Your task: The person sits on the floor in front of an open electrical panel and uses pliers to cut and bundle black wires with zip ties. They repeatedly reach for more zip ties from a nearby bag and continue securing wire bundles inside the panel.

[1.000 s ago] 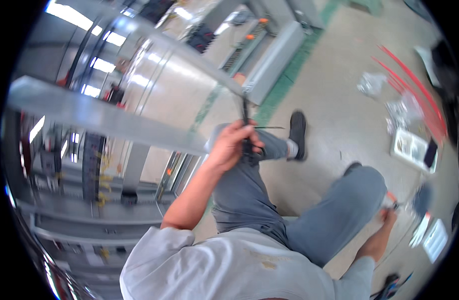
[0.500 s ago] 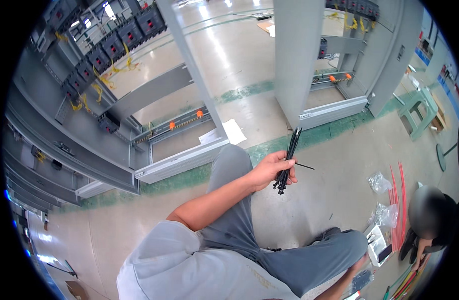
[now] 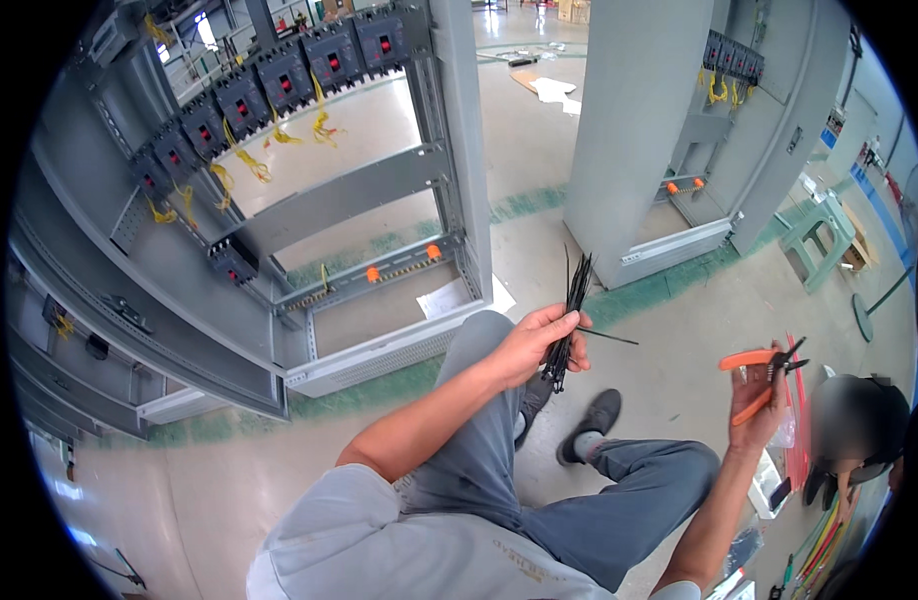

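In front of my knees my left hand (image 3: 539,345) is closed round a bundle of black cable ties (image 3: 569,310). One tie sticks out sideways to the right from the bunch. Raised at the right, my right hand (image 3: 757,405) grips a pair of cutting pliers (image 3: 777,372) with orange handles. The dark jaws of the pliers are parted and point up to the right. The two hands are well apart, and the pliers touch nothing but my right hand.
An open grey cabinet (image 3: 459,170) with circuit breakers (image 3: 284,75) and yellow wires stands ahead on the left; another cabinet (image 3: 619,140) stands ahead right. A green stool (image 3: 821,240), red strips (image 3: 797,440), a white box (image 3: 764,490) and a crouching person (image 3: 859,430) are at the right.
My right hand has come up from low beside my right knee, now holding the pliers. My left hand keeps the cable ties. The view has shifted, and both my shoes now show.
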Tool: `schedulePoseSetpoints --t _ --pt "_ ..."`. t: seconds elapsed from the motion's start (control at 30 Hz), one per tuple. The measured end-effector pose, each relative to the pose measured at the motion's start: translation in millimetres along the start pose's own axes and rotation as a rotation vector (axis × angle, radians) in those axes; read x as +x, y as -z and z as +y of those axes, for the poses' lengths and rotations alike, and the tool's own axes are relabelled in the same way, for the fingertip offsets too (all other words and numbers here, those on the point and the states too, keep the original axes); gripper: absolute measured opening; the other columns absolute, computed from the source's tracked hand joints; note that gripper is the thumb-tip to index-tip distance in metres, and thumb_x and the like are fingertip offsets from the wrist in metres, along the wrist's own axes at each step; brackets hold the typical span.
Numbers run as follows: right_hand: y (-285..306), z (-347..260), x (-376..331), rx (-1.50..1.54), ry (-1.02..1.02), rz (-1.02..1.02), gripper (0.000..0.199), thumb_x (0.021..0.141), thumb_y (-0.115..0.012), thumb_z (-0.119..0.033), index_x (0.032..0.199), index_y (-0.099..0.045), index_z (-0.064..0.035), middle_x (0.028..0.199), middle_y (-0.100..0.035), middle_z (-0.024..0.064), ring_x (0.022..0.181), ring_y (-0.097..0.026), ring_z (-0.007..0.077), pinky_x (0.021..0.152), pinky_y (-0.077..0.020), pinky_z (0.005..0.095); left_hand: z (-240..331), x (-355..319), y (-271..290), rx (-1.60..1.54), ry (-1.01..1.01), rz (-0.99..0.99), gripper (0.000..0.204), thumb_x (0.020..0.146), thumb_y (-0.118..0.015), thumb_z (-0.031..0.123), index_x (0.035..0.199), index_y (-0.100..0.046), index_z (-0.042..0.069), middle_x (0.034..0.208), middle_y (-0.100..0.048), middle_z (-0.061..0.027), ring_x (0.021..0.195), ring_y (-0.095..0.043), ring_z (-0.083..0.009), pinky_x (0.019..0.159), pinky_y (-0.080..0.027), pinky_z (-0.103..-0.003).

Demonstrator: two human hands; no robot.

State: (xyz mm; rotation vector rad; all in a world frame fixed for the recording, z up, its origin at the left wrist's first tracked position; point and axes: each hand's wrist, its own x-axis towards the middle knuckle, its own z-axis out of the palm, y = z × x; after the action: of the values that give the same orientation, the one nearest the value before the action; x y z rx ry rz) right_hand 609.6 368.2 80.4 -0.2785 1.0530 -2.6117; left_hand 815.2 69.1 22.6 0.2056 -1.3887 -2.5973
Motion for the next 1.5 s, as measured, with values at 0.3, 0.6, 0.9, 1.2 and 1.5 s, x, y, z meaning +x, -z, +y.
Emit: schedulePoseSetpoints --t 0.3,0.6,0.9,1.2,1.5 --pt "-67 116 -58 0.076 -0.207 -0.399 0.018 0.102 -0.057 -0.025 0.101 -0.051 -0.0079 0.093 -0.059 0.0095 0.097 -0.061 0.0260 0.091 -0.0515 0.0492 67 -43 27 0.182 0.028 -0.066 0.037 0.109 -0.047 0.035 0.115 -0.059 0.001 0.086 -0.067 -0.0085 0.081 -0.072 -0.0223 0.076 -0.060 -0.034" --pt "-190 172 -73 -0.685 -0.154 -0.502 0.027 0.092 -0.072 -0.022 0.097 -0.066 0.0031 0.074 -0.061 0.0044 0.067 -0.060 0.0125 0.063 -0.0500 0.0296 105 -68 92 0.257 0.057 -0.238 0.038 0.108 -0.049 0.038 0.110 -0.059 0.002 0.076 -0.059 -0.0041 0.069 -0.062 -0.0156 0.067 -0.052 -0.030" --pt "-295 250 -80 -0.748 -0.135 -0.590 0.018 0.093 -0.069 -0.018 0.085 -0.066 -0.0011 0.068 -0.060 0.0004 0.055 -0.054 0.0064 0.047 -0.0388 0.0236 128 -89 160 0.202 -0.115 0.061 0.039 0.109 -0.047 0.038 0.109 -0.062 0.002 0.083 -0.064 -0.0057 0.079 -0.063 -0.0150 0.074 -0.051 -0.030" --pt "-277 309 -94 -0.816 -0.067 -0.525 0.026 0.089 -0.079 -0.020 0.100 -0.069 0.0005 0.073 -0.059 -0.0011 0.065 -0.056 0.0068 0.058 -0.0442 0.0240 150 -55 201 -0.369 -0.249 0.288 0.032 0.106 -0.051 0.042 0.102 -0.055 0.011 0.094 -0.067 -0.0067 0.095 -0.067 -0.0242 0.086 -0.055 -0.040" --pt "-283 312 -85 -0.871 -0.137 -0.490 0.022 0.088 -0.077 -0.021 0.091 -0.069 -0.0013 0.072 -0.056 -0.0027 0.070 -0.050 0.0069 0.063 -0.0414 0.0269 148 -43 209 -0.372 -0.268 0.252 0.031 0.106 -0.052 0.041 0.107 -0.051 0.010 0.094 -0.068 -0.0105 0.095 -0.068 -0.0270 0.082 -0.057 -0.042"
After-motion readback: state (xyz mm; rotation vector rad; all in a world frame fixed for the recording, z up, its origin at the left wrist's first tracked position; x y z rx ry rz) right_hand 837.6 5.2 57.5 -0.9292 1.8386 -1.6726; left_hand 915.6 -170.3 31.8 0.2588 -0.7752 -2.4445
